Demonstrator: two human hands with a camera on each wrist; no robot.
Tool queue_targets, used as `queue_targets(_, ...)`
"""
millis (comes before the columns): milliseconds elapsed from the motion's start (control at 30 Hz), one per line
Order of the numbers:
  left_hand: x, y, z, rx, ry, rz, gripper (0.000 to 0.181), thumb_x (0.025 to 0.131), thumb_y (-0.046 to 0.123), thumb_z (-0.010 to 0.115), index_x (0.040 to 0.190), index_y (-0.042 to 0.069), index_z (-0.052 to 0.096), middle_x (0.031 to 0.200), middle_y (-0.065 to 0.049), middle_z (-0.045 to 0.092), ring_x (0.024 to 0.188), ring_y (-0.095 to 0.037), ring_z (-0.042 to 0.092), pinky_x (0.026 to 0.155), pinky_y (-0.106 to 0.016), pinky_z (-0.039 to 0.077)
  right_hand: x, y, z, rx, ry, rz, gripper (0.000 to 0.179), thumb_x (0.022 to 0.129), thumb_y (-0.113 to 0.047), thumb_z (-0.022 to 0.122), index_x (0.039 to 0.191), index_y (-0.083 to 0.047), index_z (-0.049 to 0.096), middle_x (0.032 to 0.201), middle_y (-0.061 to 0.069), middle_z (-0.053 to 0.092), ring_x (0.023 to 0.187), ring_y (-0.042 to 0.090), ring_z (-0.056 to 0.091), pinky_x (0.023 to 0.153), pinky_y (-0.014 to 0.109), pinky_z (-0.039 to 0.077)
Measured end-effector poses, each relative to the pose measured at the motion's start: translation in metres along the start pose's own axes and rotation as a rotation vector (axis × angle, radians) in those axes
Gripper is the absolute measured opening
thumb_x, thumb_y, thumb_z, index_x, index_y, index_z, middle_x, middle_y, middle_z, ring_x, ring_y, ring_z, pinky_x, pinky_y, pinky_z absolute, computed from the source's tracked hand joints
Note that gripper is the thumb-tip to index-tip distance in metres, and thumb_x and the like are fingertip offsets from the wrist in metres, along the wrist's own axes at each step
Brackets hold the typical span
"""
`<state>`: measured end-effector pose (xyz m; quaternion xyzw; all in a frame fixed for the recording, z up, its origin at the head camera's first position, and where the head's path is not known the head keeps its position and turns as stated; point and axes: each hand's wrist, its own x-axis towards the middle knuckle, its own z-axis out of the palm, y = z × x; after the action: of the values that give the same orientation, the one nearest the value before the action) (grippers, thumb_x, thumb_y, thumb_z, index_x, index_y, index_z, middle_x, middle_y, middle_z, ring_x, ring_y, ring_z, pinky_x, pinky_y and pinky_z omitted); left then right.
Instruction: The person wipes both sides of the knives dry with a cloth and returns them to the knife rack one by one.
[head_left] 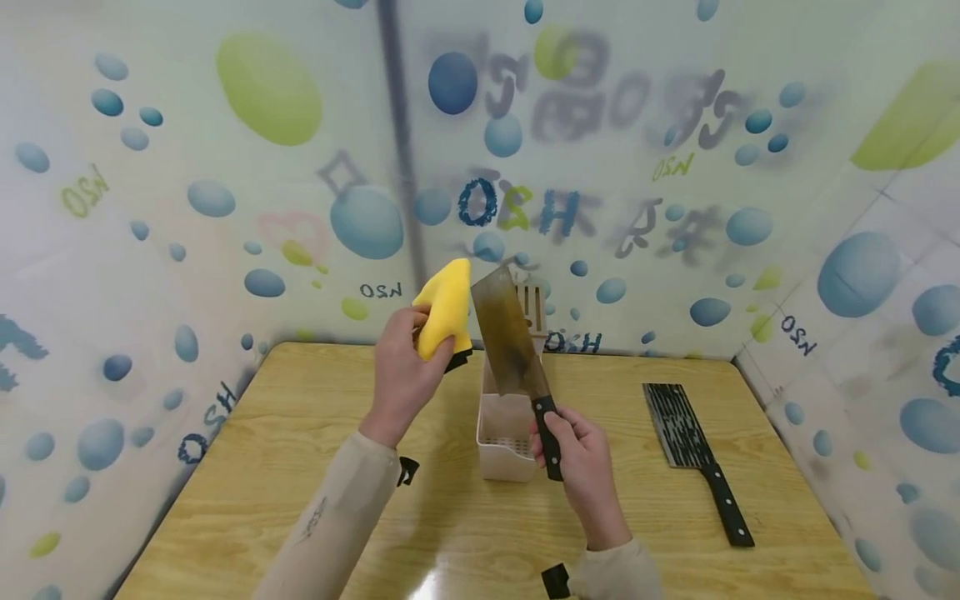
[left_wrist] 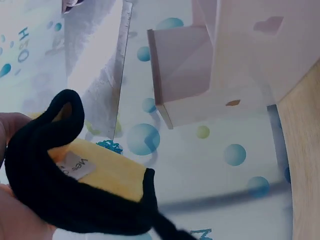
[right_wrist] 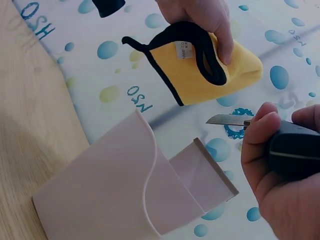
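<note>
My left hand [head_left: 401,367] pinches a yellow cloth [head_left: 447,302] with black edging, bunched and folded over, held up left of the blade. A small white label shows on the cloth in both wrist views. In my right hand [head_left: 583,454] is a cleaver [head_left: 504,333], gripped by its black riveted handle, its broad blade pointing up and tilted left. Brownish tones run over the blade's face. In the head view, a gap separates cloth and blade. Behind the cleaver stands a pale pink utensil holder [head_left: 506,463], partly hidden by the blade and hand.
On the right of the wooden table [head_left: 300,417] lies a second cleaver [head_left: 678,425], its blade dark-streaked and its handle towards me. A slotted upright piece [head_left: 534,304] rises behind the raised blade. Walls with blue and green bubble prints [head_left: 367,221] enclose the table's back and sides.
</note>
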<state>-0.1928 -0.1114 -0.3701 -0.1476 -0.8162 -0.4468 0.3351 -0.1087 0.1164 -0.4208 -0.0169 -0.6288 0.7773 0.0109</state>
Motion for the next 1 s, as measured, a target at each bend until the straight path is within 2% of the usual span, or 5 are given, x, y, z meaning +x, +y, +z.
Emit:
queue_targets(200, 0.005, 0.000, 0.005, 0.070, -0.039, 0.044, 0.034, 0.086, 0.001, 0.079, 0.111, -0.006, 0.058, 0.116, -0.022, 0.065, 0.091, -0.035, 0.061, 0.080, -0.049, 0.059, -0.001, 0.003, 0.001, -0.039, -0.019, 0.001, 0.031, 0.108, -0.014, 0.051, 0.113, 0.014, 0.063, 0.089, 0.019, 0.063, 0.068, 0.017, 0.061, 0.061, 0.025, 0.057)
queue_targets(333, 0.008, -0.001, 0.008, 0.137, -0.074, 0.109, 0.037, 0.087, -0.001, 0.077, 0.118, -0.007, 0.056, 0.115, -0.024, 0.064, 0.090, -0.036, 0.062, 0.082, -0.049, 0.060, -0.001, 0.004, 0.003, -0.044, -0.034, -0.003, 0.032, 0.109, -0.013, 0.050, 0.115, 0.016, 0.061, 0.088, 0.018, 0.063, 0.069, 0.017, 0.061, 0.061, 0.024, 0.057)
queue_targets(667, 0.017, -0.012, 0.014, 0.246, -0.139, 0.288, 0.061, 0.091, -0.007, 0.072, 0.146, -0.004, 0.047, 0.137, -0.025, 0.060, 0.117, -0.042, 0.065, 0.099, -0.050, 0.057, 0.003, 0.004, 0.006, -0.059, -0.047, -0.012, 0.029, 0.109, -0.012, 0.050, 0.116, 0.013, 0.063, 0.090, 0.016, 0.063, 0.070, 0.018, 0.061, 0.063, 0.024, 0.057)
queue_targets(733, 0.019, -0.014, 0.015, 0.253, -0.148, 0.305, 0.065, 0.091, -0.007, 0.071, 0.150, -0.002, 0.046, 0.144, -0.023, 0.057, 0.123, -0.041, 0.063, 0.102, -0.050, 0.055, 0.005, 0.004, 0.007, -0.064, -0.052, -0.017, 0.030, 0.109, -0.013, 0.050, 0.116, 0.013, 0.063, 0.089, 0.014, 0.063, 0.070, 0.018, 0.062, 0.063, 0.024, 0.058)
queue_targets(1000, 0.032, -0.021, 0.018, 0.281, -0.191, 0.309, 0.066, 0.094, -0.007, 0.068, 0.155, -0.001, 0.043, 0.154, -0.020, 0.050, 0.134, -0.039, 0.057, 0.107, -0.047, 0.051, 0.015, 0.003, 0.008, -0.073, -0.067, -0.030, 0.033, 0.109, -0.013, 0.050, 0.116, 0.018, 0.061, 0.092, 0.024, 0.063, 0.070, 0.017, 0.062, 0.062, 0.025, 0.058)
